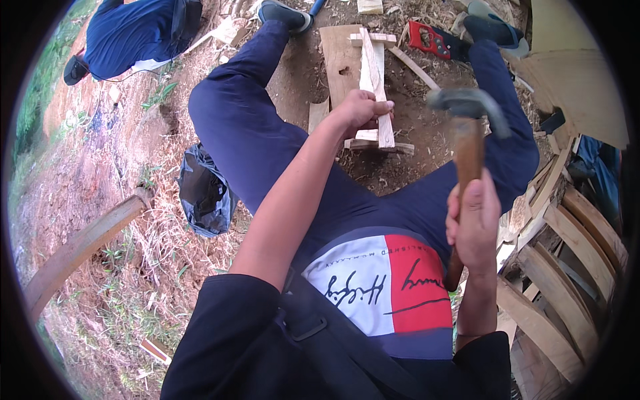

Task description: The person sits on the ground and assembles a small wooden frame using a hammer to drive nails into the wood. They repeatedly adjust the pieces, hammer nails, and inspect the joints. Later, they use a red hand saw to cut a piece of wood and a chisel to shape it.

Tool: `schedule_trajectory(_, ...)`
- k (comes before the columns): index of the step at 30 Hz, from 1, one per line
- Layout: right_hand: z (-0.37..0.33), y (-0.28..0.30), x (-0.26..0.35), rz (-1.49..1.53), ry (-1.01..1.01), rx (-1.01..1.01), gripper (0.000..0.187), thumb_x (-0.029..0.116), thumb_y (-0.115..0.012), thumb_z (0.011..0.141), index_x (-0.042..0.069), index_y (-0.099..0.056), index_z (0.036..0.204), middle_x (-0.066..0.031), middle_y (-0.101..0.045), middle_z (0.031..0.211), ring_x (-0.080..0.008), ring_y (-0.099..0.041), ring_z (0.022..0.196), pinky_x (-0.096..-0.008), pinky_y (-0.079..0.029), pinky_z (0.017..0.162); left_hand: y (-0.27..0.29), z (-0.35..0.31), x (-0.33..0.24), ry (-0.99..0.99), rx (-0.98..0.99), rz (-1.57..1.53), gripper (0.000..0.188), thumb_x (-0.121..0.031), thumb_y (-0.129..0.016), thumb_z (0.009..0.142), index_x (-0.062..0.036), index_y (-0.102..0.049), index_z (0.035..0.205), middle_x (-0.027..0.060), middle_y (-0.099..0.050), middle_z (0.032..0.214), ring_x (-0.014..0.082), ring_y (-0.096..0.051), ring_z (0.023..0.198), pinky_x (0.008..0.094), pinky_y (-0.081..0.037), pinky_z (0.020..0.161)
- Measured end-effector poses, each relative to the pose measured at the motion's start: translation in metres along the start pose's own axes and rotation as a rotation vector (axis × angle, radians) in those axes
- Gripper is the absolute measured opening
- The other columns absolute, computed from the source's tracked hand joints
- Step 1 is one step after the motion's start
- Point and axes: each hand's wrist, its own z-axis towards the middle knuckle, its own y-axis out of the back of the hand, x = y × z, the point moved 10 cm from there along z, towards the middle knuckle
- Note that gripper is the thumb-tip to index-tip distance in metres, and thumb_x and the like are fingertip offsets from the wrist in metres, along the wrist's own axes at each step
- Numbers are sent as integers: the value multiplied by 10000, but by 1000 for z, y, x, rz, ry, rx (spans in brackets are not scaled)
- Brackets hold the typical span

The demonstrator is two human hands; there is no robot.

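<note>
My left hand (pixel 359 110) reaches down between my knees and grips a narrow pale wooden slat (pixel 377 80) that lies along a wider board (pixel 339 60) on the dirt. Short cross pieces sit at the slat's far and near ends. My right hand (pixel 475 223) is raised at the right, closed around the wooden handle of a claw hammer (pixel 468 107); its grey metal head is up above the slat, to the right of it.
A red-handled hand saw (pixel 432 40) lies on the ground beyond the board. A black plastic bag (pixel 203 193) sits by my left leg. Curved wooden slats (pixel 567 267) are stacked at the right. Another person in blue (pixel 133 33) is at the upper left.
</note>
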Motion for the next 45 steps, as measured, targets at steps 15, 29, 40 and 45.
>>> schedule_trajectory(15,14,-37,-57,-551,236,134,304,277,-441,991,-22,-472,1034,-269,-533,660,-512,-547,660,-485,-400,507,-8,-6,-1,78,30,92,183,-151,-659,884,3,-611,971,90,-682,883,142,-653,748,264,-524,668)
schedule_trajectory(29,105,30,-101,162,-287,-126,332,281,-495,973,27,-434,1178,-76,-502,994,-155,-545,833,-372,-528,722,13,-48,4,-103,193,1061,854,-527,-735,739,14,-431,1325,213,-585,1212,306,-601,1074,383,-487,892)
schedule_trajectory(40,118,-23,-108,357,-268,27,347,260,-483,983,30,-415,1234,-127,-487,1193,-274,-516,1085,-457,-491,919,-15,-66,-16,-544,-8,1369,265,-152,-684,717,26,-598,893,249,-626,804,416,-617,812,466,-483,738)
schedule_trajectory(45,133,2,-101,604,-126,-125,274,217,-509,972,19,-455,1153,-113,-523,1123,-195,-587,964,-324,-520,803,1,-83,-62,-514,-217,1237,237,-138,-670,738,41,-567,854,246,-612,763,415,-613,763,443,-469,675)
